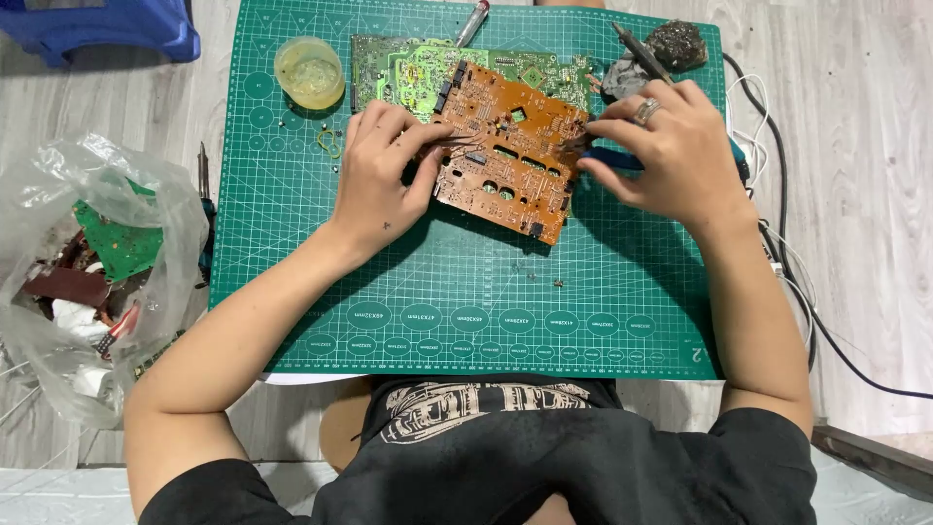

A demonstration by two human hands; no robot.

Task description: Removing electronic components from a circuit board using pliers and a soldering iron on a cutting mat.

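Observation:
An orange-brown circuit board (505,156) lies tilted on a green cutting mat (466,292), partly over a green circuit board (408,68). My left hand (379,165) rests at the orange board's left edge, pinching thin tweezers whose tips reach onto the board. My right hand (671,151), with a ring on one finger, is at the board's right edge and grips a blue-handled soldering iron (614,158) pointing at the board.
A round tub of yellowish paste (309,71) stands at the mat's top left. A second soldering tool (639,51) and a dark cleaning wad (677,44) sit top right. Cables (792,272) run down the right. A plastic bag of scrap boards (92,262) lies left.

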